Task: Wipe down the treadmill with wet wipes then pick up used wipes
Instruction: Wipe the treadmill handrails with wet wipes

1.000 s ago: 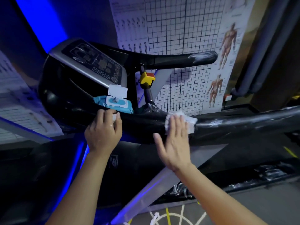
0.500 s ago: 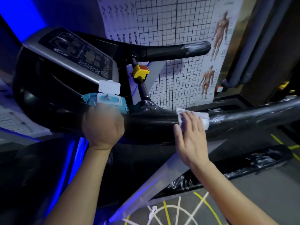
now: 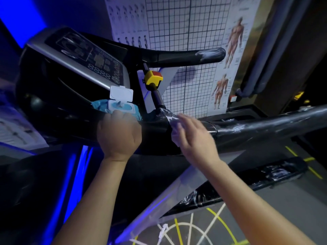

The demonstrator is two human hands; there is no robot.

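console: treadmill [image 3: 53,106] console [image 3: 85,57] sits upper left, tilted, with a dark panel in a silver frame.
wipe pack: the blue wet-wipe pack [image 3: 122,107] lies on the ledge under the console with its white lid flipped up.
left hand: your left hand [image 3: 117,137] has its fingers curled over the black handrail [image 3: 265,128] just below the pack, knuckles toward the camera. The fingertips are touching or nearly touching the pack, can't tell which.
stop button: the yellow and red stop button [image 3: 153,78] is on a black post, between the console and the wall chart [image 3: 185,32].
wipe: the white wipe [image 3: 174,133] lies on the handrail's curved joint, mostly under your right fingers.
right hand: your right hand [image 3: 196,138] is motion-blurred, with fingers fairly straight and flat on the wipe, pressing it to the rail.
hands: they are apart, both on the same rail.
handrail: it runs off to the right, glossy and streaked.
upper bar: a second black bar [image 3: 185,56] sticks out to the right, above the stop button.
floor: grey floor [image 3: 265,218] with yellow and white lines, lower right. There's a small white scrap [image 3: 163,230] on it, can't tell what.
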